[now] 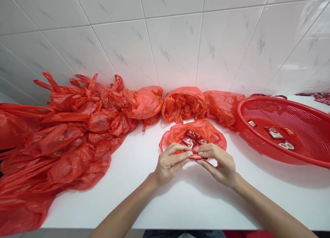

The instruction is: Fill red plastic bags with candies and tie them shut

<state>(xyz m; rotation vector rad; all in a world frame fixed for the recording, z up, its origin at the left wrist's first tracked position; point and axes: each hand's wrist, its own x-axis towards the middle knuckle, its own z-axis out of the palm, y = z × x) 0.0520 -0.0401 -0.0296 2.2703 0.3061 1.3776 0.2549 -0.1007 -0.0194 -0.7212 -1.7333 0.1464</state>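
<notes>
My left hand (168, 160) and my right hand (218, 162) meet at the near side of an open red plastic bag (215, 133). Between the fingertips of both is a small red wrapped candy (195, 156), partly covered by the fingers. Just beyond it, in the bag, lie several dark red wrapped candies (190, 134), some with pale heart-shaped labels. The bag's mouth is spread wide, and my fingers hide its near rim.
On the left, knotted red bags (69, 165) are heaped. More red bags (184, 102) line the tiled wall (175, 42). At right, a red plastic basket (278, 159) holds several small wrapped pieces (274, 132). Everything rests on a white table (121, 196).
</notes>
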